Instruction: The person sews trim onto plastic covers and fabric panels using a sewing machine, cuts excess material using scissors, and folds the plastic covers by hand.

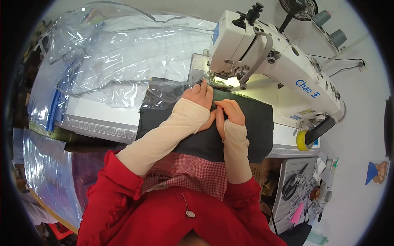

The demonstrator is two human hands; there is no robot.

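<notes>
Dark fabric (250, 123) lies across the sewing machine's bed and hangs over its front edge toward my lap. Clear plastic sheeting (123, 69) spreads to the left and overlaps the fabric's upper left part. My left hand (199, 98) rests on the plastic and fabric just in front of the presser foot, its fingers stretched toward the needle area. Close beside it on the right, my right hand (230, 112) has its thumb and fingers together on the dark fabric, seemingly pinching a fold. The white sewing machine (283, 61) stands over the work with its lamp lit.
A yellow tape roll (303, 140) sits at the machine's right end. To the lower right, a grey tray (283, 197) holds black scissors (290, 186) and scraps. Thread cones (321, 17) and a fan (298, 7) are at the back. More plastic (49, 168) lies at the left.
</notes>
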